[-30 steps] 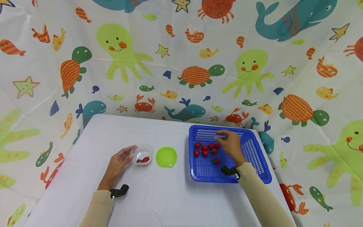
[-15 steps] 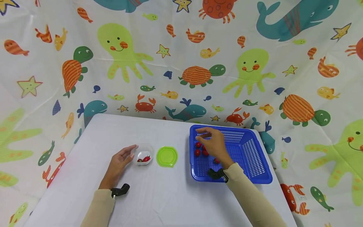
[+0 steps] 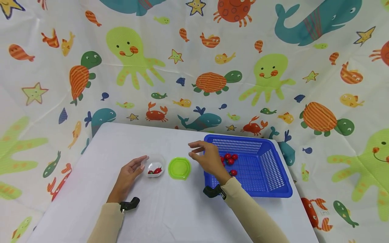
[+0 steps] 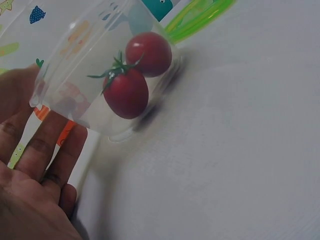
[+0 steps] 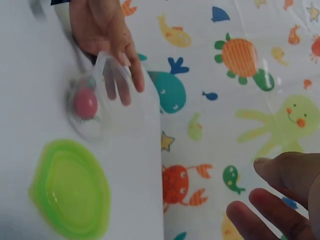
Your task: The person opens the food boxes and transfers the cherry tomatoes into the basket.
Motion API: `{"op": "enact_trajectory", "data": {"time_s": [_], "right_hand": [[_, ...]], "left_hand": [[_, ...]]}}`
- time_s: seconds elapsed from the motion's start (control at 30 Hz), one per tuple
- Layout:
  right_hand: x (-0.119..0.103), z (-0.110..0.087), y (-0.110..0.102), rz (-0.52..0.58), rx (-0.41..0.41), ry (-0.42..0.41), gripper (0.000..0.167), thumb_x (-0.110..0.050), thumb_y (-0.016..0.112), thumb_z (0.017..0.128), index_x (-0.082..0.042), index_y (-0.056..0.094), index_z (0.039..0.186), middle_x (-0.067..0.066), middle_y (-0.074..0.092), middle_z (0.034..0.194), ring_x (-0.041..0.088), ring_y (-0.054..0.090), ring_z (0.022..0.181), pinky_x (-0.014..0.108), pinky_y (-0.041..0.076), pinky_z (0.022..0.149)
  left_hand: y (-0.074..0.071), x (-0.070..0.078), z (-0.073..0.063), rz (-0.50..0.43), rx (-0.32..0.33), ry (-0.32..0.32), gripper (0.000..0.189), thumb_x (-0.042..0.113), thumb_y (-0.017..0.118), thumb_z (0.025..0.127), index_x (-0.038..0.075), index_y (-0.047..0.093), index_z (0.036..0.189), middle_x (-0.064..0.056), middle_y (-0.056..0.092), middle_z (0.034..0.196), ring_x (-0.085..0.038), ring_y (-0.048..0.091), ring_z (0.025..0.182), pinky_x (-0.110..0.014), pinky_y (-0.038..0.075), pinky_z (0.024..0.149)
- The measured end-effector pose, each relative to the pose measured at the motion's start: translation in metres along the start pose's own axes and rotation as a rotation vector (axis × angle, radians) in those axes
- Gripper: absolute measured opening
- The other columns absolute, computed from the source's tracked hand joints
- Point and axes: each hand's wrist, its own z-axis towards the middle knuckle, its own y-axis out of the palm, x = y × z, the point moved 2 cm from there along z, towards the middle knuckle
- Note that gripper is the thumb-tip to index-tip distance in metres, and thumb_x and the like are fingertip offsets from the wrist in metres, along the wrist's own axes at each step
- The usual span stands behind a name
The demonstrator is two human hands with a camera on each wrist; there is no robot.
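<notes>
A small clear plastic container point(image 3: 154, 160) stands on the table with red cherry tomatoes point(image 4: 126, 93) in its bottom, one showing a green stem. My left hand point(image 3: 129, 175) holds it at its left side, fingers and thumb curved against the wall near the rim. The bright green lid point(image 3: 179, 168) lies flat just right of it. My right hand point(image 3: 211, 161) is in the air over the left edge of the blue basket point(image 3: 275, 162). In the right wrist view its thumb and fingers stand apart with nothing seen between them. Several tomatoes point(image 3: 231, 161) sit in the basket, some hidden behind this hand.
The white table point(image 3: 170, 209) reaches back to a curtain point(image 3: 182, 111) printed with sea animals, which also hangs at both sides. The basket's raised walls stand near the table's right edge.
My right hand has travelled left, from above the middle of the basket to its left edge, uncovering tomatoes on the right. The left hand and container have stayed in place.
</notes>
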Motion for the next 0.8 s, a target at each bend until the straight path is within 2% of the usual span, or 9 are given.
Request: {"op": "enact_trajectory", "data": {"time_s": [0.2,0.37,0.43,0.53,0.67,0.77,0.8], "right_hand": [[-0.007,0.001,0.019,0.000,-0.049,0.012,0.033,-0.020,0.081,0.096,-0.025,0.077,0.129,-0.002,0.078,0.125,0.020,0.077,0.111,0.039,0.067,0.086],[-0.010,0.000,0.035,-0.001,-0.088,0.023,0.033,-0.022,0.080,0.097,-0.025,0.076,0.129,-0.002,0.078,0.127,0.020,0.076,0.113,0.037,0.066,0.089],[-0.012,0.000,0.041,0.002,-0.109,0.025,0.032,-0.024,0.080,0.097,-0.025,0.076,0.129,-0.003,0.078,0.127,0.019,0.076,0.114,0.036,0.066,0.090],[-0.015,0.001,0.053,0.020,-0.144,0.030,0.032,-0.024,0.079,0.098,-0.024,0.077,0.129,-0.004,0.078,0.128,0.018,0.075,0.113,0.035,0.065,0.092],[-0.016,0.002,0.070,0.036,-0.198,0.029,0.032,-0.022,0.078,0.098,-0.021,0.077,0.130,-0.005,0.077,0.128,0.017,0.075,0.112,0.032,0.063,0.095],[-0.014,0.004,0.084,0.031,-0.238,0.028,0.031,-0.022,0.078,0.099,-0.021,0.077,0.130,-0.005,0.077,0.128,0.015,0.076,0.111,0.030,0.062,0.096],[-0.014,0.005,0.089,0.030,-0.249,0.028,0.031,-0.022,0.078,0.099,-0.022,0.077,0.130,-0.006,0.077,0.128,0.015,0.076,0.111,0.031,0.062,0.096]], "left_hand": [[0.001,0.000,-0.001,0.006,0.002,-0.004,0.053,0.033,0.062,0.109,0.019,0.049,0.159,-0.005,0.049,0.167,-0.022,0.031,0.163,-0.009,0.030,0.121],[0.002,0.000,-0.001,0.003,-0.005,-0.003,0.053,0.032,0.062,0.109,0.018,0.049,0.159,-0.005,0.049,0.167,-0.025,0.030,0.163,-0.031,0.026,0.130],[0.001,-0.001,-0.001,0.005,-0.004,-0.004,0.053,0.032,0.062,0.109,0.018,0.049,0.159,-0.005,0.049,0.166,-0.025,0.030,0.163,-0.036,0.024,0.130],[0.000,-0.001,-0.001,0.004,-0.003,-0.005,0.053,0.033,0.062,0.109,0.019,0.049,0.159,-0.005,0.049,0.166,-0.024,0.031,0.163,-0.025,0.029,0.128],[0.000,0.000,0.000,-0.001,-0.001,-0.011,0.054,0.034,0.064,0.108,0.020,0.049,0.159,-0.004,0.049,0.166,-0.022,0.032,0.162,-0.004,0.033,0.114],[0.000,0.000,0.000,-0.001,0.003,-0.015,0.054,0.034,0.064,0.108,0.020,0.050,0.158,-0.003,0.049,0.166,-0.022,0.032,0.162,-0.015,0.032,0.124],[0.001,0.000,0.000,0.000,0.002,-0.018,0.054,0.034,0.064,0.108,0.020,0.050,0.158,-0.003,0.049,0.167,-0.023,0.032,0.163,-0.023,0.030,0.128]]}}
